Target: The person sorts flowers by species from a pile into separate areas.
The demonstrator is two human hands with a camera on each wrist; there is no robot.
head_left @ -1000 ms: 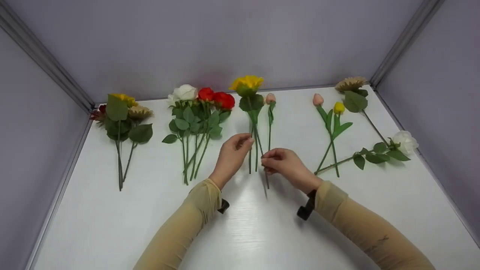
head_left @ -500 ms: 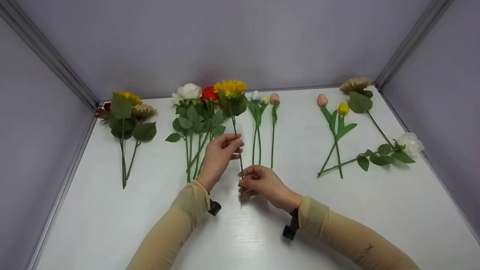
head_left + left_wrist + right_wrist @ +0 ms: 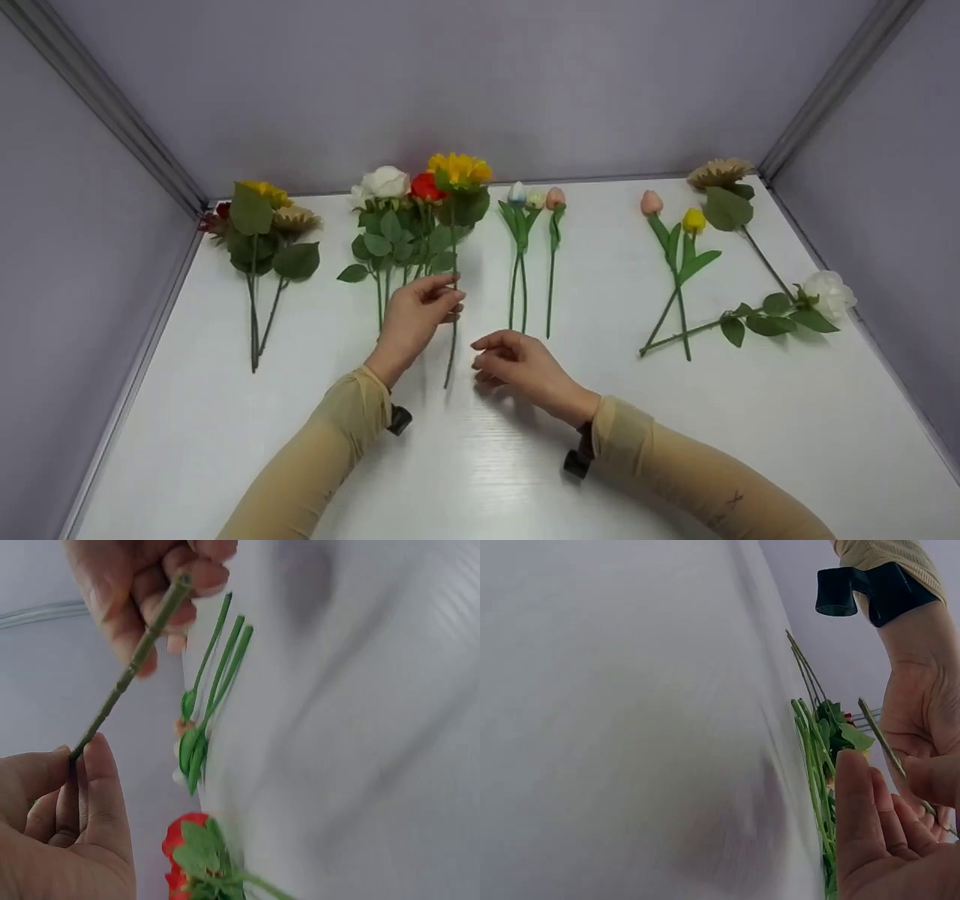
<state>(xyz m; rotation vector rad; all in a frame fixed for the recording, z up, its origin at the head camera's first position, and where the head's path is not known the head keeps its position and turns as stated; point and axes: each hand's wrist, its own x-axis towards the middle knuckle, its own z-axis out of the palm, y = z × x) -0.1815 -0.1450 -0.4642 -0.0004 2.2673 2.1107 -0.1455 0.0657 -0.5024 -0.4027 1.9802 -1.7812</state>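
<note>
The left hand (image 3: 412, 315) pinches a yellow flower (image 3: 460, 173) by its stem (image 3: 114, 698); the right hand (image 3: 526, 372), loosely curled, hovers nearby.

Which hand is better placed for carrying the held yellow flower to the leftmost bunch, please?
Probably the left hand: it pinches the stem of the yellow flower and is nearer the leftmost bunch. The right hand is apart from the stem, holding nothing.

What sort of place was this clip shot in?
Probably a purpose-built recording booth: plain greyish panels joined by metal corner strips enclose a white table, and a black camera is strapped to each of the person's wrists.
</note>
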